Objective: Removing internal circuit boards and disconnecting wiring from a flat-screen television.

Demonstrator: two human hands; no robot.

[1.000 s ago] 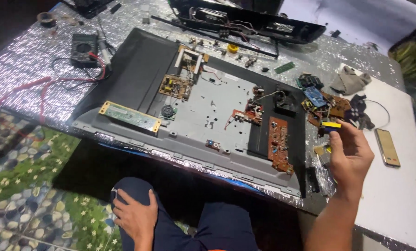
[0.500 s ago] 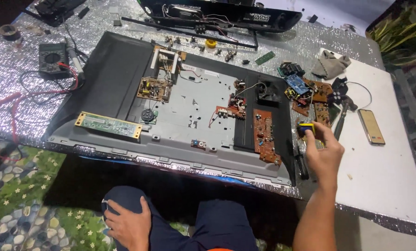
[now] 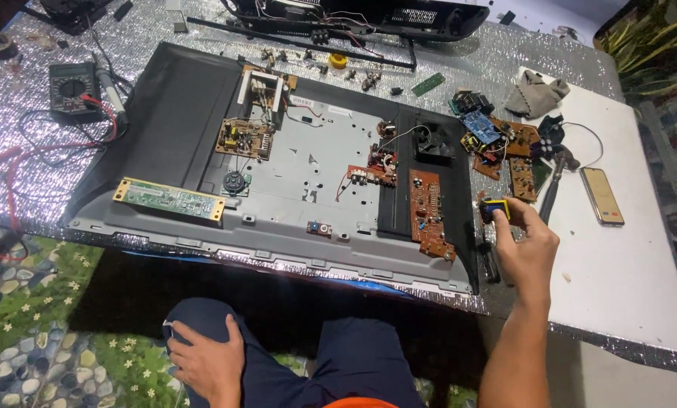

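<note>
An opened flat television (image 3: 165, 98) lies back-up on the table, its metal chassis (image 3: 316, 162) carrying several circuit boards. My right hand (image 3: 527, 245) is at the set's right edge, fingers closed on a small yellow-and-black tool handle (image 3: 495, 209). Just left of that hand lies a long brown circuit board (image 3: 427, 211). My left hand (image 3: 206, 363) rests flat on my left knee below the table edge, fingers spread, holding nothing. A long green board (image 3: 168, 199) sits at the set's lower left.
A multimeter (image 3: 74, 87) with red and black leads lies far left on silver foil (image 3: 36, 151). Loose boards (image 3: 497, 140), a hammer (image 3: 554, 177), a phone (image 3: 601, 195) and a grey cloth (image 3: 535, 92) lie at right. The black rear cover (image 3: 369, 15) lies at the back.
The view has swung right and down. My right hand has stayed by the set's right edge with the yellow tool. My left hand stays on my knee.
</note>
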